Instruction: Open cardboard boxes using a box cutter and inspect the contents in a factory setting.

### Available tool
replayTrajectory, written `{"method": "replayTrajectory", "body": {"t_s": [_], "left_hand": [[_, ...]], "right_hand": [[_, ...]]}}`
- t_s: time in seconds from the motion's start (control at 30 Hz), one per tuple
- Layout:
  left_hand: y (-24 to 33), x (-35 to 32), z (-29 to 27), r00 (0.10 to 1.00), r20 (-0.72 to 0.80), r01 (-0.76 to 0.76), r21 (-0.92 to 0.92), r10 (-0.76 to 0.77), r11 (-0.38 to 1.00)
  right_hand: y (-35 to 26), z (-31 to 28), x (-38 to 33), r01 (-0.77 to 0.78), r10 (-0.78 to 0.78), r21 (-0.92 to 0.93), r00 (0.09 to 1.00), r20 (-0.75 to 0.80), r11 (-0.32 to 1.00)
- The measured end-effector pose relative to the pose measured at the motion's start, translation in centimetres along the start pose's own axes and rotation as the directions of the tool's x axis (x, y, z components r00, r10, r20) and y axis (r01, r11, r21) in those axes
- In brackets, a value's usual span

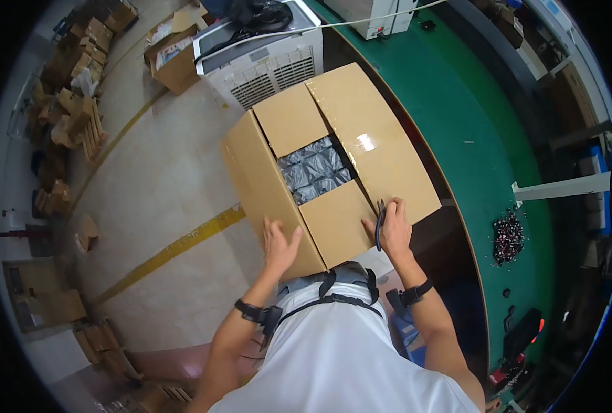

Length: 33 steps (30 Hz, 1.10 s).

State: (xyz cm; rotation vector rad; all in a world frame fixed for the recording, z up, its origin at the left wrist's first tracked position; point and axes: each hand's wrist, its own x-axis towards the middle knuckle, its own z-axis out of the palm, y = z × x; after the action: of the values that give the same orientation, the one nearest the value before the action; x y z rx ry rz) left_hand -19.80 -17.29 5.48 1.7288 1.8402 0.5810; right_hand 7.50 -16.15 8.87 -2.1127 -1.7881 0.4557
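Though half-shut, tan cardboard box [333,165]

Two hands showing: left hand [279,242], right hand [393,226]. One large cardboard box [382,155] sitting open, four flaps spreading. One dark tool [379,224] lying under right hand. One white cooler unit [265,58] standing behind.

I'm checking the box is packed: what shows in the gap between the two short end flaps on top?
In the head view, grey shiny plastic bags fill the gap between the far flap and near flap of the cardboard box.
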Motion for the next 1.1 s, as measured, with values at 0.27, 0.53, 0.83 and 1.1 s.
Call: {"method": "replayTrajectory", "body": {"t_s": [0.27,0.53,0.83,1.1], "left_hand": [[5.0,8.0,0.6,0.913,0.246,-0.363,0.122,0.326,0.924],[5.5,10.1,2.8,0.941,0.275,-0.272,0.261,0.199,0.926],[3.4,12.6,2.7,0.873,0.41,-0.411,0.323,0.265,0.853],[5.0,15.1,2.3,0.863,0.488,-0.328,0.349,0.128,0.878]], "right_hand": [[-1.0,-3.5,2.3,0.102,-0.12,-0.212,0.99,-0.072,0.972],[-2.5,-7.8,3.2,0.201,-0.278,-0.328,0.938,-0.207,0.923],[-2.1,-7.2,3.1,0.231,-0.29,-0.314,0.944,-0.155,0.921],[-1.4,-2.3,1.8,0.127,-0.155,-0.191,0.978,-0.142,0.973]]}}
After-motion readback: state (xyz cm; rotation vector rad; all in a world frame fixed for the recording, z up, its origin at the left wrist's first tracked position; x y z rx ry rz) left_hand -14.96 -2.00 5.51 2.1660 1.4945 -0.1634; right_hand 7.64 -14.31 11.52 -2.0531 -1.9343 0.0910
